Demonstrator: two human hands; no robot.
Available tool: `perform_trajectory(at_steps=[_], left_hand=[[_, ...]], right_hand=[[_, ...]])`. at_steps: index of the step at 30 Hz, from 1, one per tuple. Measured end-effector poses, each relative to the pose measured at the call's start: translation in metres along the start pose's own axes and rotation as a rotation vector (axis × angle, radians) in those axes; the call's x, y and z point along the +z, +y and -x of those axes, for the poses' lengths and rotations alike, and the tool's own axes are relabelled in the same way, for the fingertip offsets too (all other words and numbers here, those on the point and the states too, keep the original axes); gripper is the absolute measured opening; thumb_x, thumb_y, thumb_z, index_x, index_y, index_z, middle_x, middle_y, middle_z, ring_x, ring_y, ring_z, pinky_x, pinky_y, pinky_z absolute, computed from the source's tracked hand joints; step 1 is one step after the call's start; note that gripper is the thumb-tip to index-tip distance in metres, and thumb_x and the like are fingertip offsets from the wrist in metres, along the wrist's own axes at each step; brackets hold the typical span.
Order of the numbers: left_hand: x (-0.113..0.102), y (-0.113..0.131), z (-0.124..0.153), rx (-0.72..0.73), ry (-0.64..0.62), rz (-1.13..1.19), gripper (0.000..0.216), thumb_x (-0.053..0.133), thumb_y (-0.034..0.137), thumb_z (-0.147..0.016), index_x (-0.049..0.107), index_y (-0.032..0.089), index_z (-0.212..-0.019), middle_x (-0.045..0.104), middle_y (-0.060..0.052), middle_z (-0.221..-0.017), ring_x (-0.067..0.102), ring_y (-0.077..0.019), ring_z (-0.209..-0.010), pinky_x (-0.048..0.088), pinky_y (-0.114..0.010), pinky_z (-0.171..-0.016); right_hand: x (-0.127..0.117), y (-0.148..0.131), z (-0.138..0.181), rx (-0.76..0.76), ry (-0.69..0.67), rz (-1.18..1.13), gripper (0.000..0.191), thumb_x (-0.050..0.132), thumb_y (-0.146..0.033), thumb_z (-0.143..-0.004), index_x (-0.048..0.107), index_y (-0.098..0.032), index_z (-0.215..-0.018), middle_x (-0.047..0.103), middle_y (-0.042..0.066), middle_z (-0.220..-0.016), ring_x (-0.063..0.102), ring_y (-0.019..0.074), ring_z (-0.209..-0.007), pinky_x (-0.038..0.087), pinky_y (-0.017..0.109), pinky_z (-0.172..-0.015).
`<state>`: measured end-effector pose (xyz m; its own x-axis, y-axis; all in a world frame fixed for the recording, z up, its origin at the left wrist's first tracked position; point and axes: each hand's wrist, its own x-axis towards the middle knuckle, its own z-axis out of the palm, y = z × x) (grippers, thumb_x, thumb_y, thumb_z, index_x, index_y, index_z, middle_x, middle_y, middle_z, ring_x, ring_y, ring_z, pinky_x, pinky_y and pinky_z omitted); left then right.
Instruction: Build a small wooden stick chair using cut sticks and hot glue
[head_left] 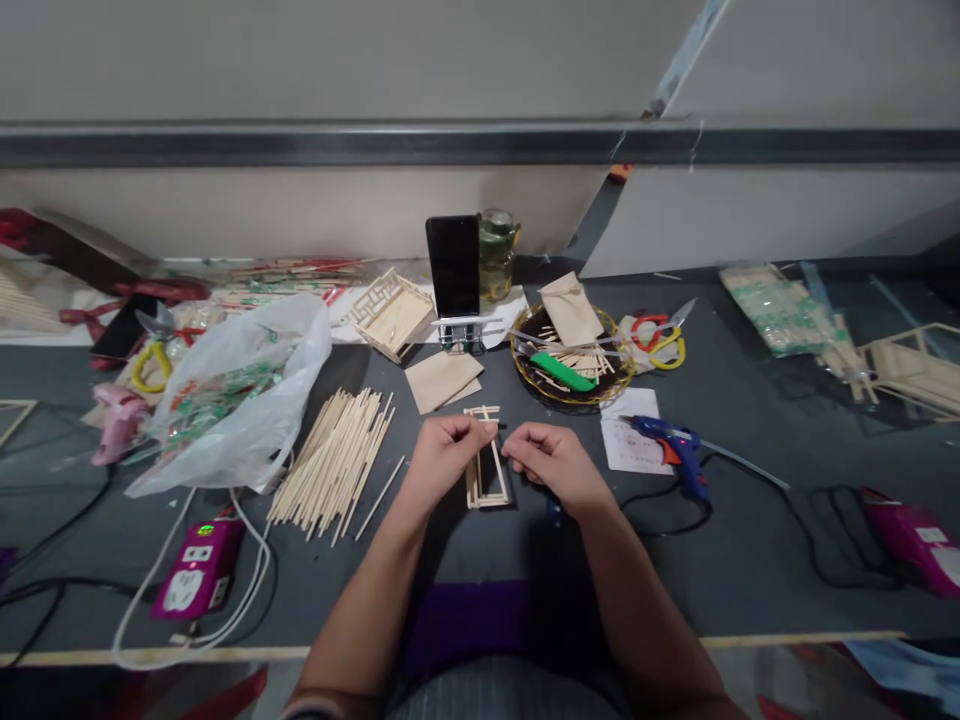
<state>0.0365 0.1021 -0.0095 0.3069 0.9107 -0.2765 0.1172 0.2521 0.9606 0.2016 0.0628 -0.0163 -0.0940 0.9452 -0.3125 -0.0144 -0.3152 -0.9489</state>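
A small rectangular frame of thin wooden sticks [493,500] lies on the dark table in front of me. My left hand [452,452] covers its left side, thumb and fingers closed on the upper part. Just right of the frame, my right hand [553,462] has its thumb and forefinger pinched together; whatever is between them is too small to make out. A pile of loose wooden sticks [334,460] is to the left, with one single stick [379,498] beside it. To the right rests a blue glue gun [679,455], partly over a sheet of paper [628,425].
Behind the frame are sandpaper pieces [442,382], a phone on a stand [454,265], a stick-built box [394,315] and a basket [525,375] holding sticks and a green cutter [564,372]. Scissors [667,345], a plastic bag [232,400] and a purple power strip [199,570] lie around.
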Motion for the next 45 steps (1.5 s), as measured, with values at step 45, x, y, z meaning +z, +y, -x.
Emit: perform_trajectory(at_steps=[45], left_hand=[[-0.014,-0.033,-0.019,0.233,0.078,-0.326,0.024,0.057,0.027,-0.088,0.070,0.018,-0.107,0.072,-0.005,-0.098,0.057,-0.0132,-0.069,0.043,-0.026,-0.064]], right_hand=[[0.003,0.029,-0.007,0.215,0.063,-0.175,0.031,0.079,-0.042,-0.061,0.060,-0.018,-0.061,0.042,-0.007,-0.045,0.027,0.0047,-0.041,0.018,0.021,-0.041]])
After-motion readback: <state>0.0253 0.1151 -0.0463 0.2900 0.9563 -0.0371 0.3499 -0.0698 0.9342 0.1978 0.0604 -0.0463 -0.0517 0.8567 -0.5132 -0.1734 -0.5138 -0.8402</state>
